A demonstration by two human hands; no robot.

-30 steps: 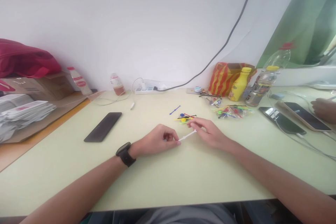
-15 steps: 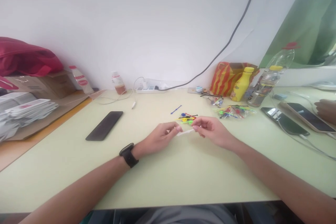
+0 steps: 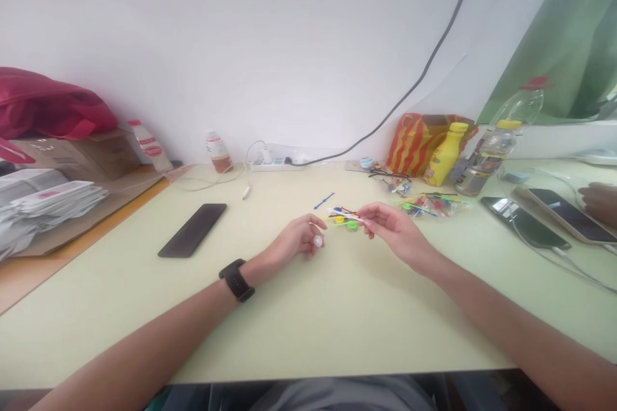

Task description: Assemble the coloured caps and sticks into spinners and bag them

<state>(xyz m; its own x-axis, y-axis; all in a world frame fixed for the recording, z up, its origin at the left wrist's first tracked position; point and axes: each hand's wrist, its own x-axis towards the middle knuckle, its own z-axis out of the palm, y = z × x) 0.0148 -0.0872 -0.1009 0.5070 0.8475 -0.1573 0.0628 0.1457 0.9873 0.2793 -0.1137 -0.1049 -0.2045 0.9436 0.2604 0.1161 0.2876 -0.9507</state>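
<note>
My right hand (image 3: 393,228) pinches one end of a white plastic arrow (image 3: 343,212), which points left above a small pile of coloured plastic pieces. In my left hand (image 3: 299,237) is a small white round piece (image 3: 317,241), held by curled fingers while the thumb and index finger stand apart. A yellow round piece (image 3: 339,221) and a green round piece (image 3: 352,226) lie in the pile between my hands, with thin coloured sticks partly hidden. Just behind the pile lies a blue plastic arrow (image 3: 324,200).
A black phone (image 3: 193,230) lies at left. Bagged coloured pieces (image 3: 431,205), a yellow bottle (image 3: 444,154) and clear bottles (image 3: 489,157) stand or lie at right, near more phones (image 3: 523,221). A power strip (image 3: 274,165) sits by the wall. Another person's hand (image 3: 598,199) shows at far right.
My hands have moved apart. The white arrow, earlier held level between both hands, is now in my right hand only and raised over the pile. The white round piece has come into view in my left.
</note>
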